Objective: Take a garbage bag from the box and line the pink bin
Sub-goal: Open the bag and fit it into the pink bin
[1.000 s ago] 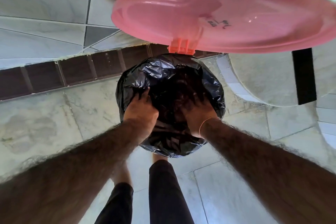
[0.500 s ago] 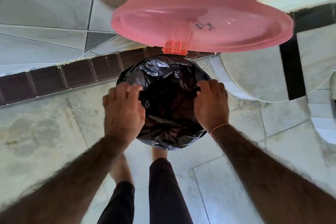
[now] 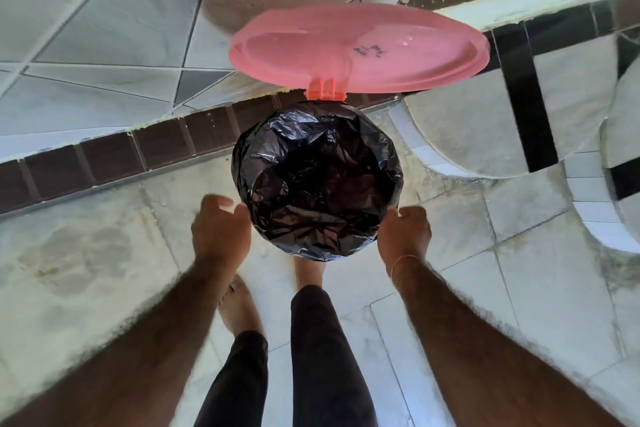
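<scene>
A black garbage bag (image 3: 317, 180) lies folded over the rim of the bin and covers its whole opening and sides, so the bin's pink body is hidden. The bin's round pink lid (image 3: 356, 52) stands raised on its hinge at the far side. My left hand (image 3: 220, 230) hovers at the bag's near left edge, fingers curled and apart, slightly blurred. My right hand (image 3: 405, 230) is at the near right edge with its fingertips by the plastic; whether it touches is unclear. No box is in view.
The bin stands on a pale tiled floor (image 3: 86, 253) beside a dark brown tile strip (image 3: 104, 156). A white rounded tiled structure with black bands (image 3: 485, 135) lies to the right. My legs and bare feet (image 3: 311, 340) are just below the bin.
Both hands were pressing inside the bag, then gripped its rim at the sides, and now have drawn back toward me to the near edge. The view has pulled farther from the bin.
</scene>
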Action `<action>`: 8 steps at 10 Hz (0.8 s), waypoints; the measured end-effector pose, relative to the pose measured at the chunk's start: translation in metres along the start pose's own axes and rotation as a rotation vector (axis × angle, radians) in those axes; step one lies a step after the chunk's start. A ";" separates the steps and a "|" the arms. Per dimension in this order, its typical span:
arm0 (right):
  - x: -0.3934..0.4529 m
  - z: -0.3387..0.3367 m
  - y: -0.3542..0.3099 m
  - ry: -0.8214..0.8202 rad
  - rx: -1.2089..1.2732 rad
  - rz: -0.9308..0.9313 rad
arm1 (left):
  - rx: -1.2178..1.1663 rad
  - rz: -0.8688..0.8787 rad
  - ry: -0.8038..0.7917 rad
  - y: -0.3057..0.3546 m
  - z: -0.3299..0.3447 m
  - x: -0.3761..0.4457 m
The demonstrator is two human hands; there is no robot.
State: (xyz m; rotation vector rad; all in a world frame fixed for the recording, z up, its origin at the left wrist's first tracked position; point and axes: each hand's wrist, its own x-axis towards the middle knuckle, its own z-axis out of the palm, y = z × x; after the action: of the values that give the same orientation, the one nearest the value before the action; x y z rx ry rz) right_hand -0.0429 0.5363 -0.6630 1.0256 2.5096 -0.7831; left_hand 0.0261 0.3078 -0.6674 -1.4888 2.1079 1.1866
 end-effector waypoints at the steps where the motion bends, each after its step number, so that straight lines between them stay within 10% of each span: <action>1: -0.003 0.008 0.012 -0.082 0.200 0.304 | -0.324 -0.354 -0.052 -0.021 0.017 -0.007; 5: 0.009 0.008 0.026 -0.433 0.548 0.531 | -0.481 -0.370 -0.214 -0.006 0.019 -0.015; 8: -0.010 -0.017 -0.002 -0.256 -0.003 0.177 | -0.281 -0.147 -0.216 -0.009 -0.016 -0.017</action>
State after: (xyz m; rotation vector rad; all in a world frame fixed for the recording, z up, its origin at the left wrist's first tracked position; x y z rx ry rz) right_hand -0.0386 0.5402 -0.6442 1.0556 2.1723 -0.8011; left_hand 0.0444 0.3051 -0.6502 -1.5196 1.7164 1.5582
